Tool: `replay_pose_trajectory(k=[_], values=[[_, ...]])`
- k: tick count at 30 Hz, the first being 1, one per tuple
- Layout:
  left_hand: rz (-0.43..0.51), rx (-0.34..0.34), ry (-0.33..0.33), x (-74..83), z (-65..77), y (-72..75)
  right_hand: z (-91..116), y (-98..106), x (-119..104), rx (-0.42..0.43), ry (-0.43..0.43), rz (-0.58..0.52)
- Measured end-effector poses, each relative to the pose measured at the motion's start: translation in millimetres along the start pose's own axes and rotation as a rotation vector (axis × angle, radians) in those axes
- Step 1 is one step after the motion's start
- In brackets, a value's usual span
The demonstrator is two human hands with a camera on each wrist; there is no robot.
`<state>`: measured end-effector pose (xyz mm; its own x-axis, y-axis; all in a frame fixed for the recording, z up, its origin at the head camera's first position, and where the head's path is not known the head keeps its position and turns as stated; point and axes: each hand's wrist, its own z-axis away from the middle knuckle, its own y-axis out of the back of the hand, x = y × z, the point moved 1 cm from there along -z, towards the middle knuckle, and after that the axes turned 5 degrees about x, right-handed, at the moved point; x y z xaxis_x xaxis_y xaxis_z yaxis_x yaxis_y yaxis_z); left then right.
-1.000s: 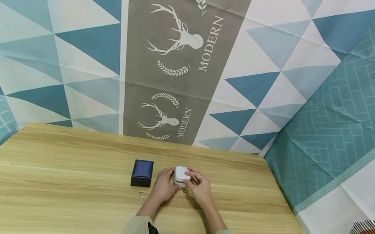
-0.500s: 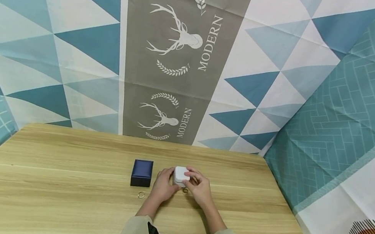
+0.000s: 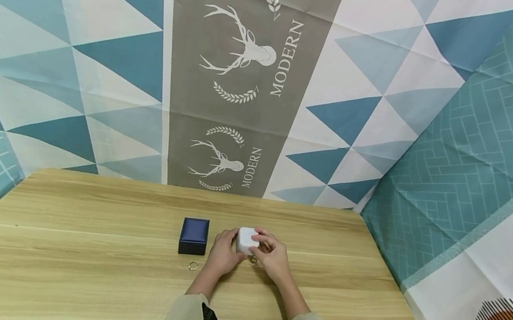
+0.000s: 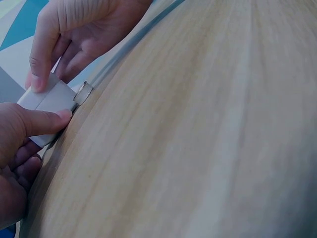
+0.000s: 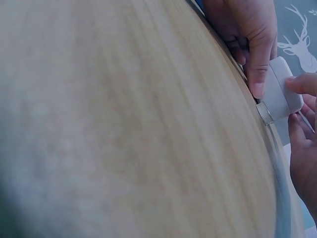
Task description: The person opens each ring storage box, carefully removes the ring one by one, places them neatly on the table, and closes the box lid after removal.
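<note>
A small white ring box (image 3: 246, 240) stands on the wooden table with its lid down and a thin seam showing round it (image 5: 280, 88). My left hand (image 3: 221, 257) grips its lower part from the left, thumb along the front. From the right, my right hand (image 3: 275, 260) pinches the lid between thumb and fingers. Directly in front of the box a ring (image 4: 84, 94) stands on its edge on the table, close to my left thumb. A second, thin ring (image 3: 189, 266) lies to the left of my left hand.
A dark blue box (image 3: 194, 230), its lid down, stands left of my left hand. The wooden table (image 3: 83, 267) reaches back to a patterned cloth wall (image 3: 228, 157). More patterned cloth hangs on the left and right sides.
A second ago a dark gap showed between the white box's lid and base. The lid has since come down onto the base. Both hands have stayed in place.
</note>
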<state>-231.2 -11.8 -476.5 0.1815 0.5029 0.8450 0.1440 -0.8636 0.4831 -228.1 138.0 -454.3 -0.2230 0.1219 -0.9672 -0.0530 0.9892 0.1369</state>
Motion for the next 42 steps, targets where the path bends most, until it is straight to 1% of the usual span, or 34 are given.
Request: replay_pose_trajectory(k=[13, 26, 34, 38, 42], values=[[0.003, -0.005, 0.006, -1.5, -0.9, -1.2, -1.2, 0.2, 0.9, -0.003, -0.011, -0.003], [-0.019, -0.008, 0.001, -2.0, -0.1, -2.6, 0.3, 1.2, -3.2, -0.016, 0.026, 0.041], [-0.034, -0.005, -0.031, -2.0, 0.0, -3.2, -0.4, 3.7, -4.8, -0.032, 0.049, 0.053], [-0.024, -0.015, -0.04, -2.1, 0.0, -2.1, 0.0, 6.0, -5.1, -0.034, 0.051, 0.045], [0.005, -0.031, -0.026, -1.6, 0.3, 0.9, 1.0, 7.1, -5.5, -0.032, 0.062, 0.054]])
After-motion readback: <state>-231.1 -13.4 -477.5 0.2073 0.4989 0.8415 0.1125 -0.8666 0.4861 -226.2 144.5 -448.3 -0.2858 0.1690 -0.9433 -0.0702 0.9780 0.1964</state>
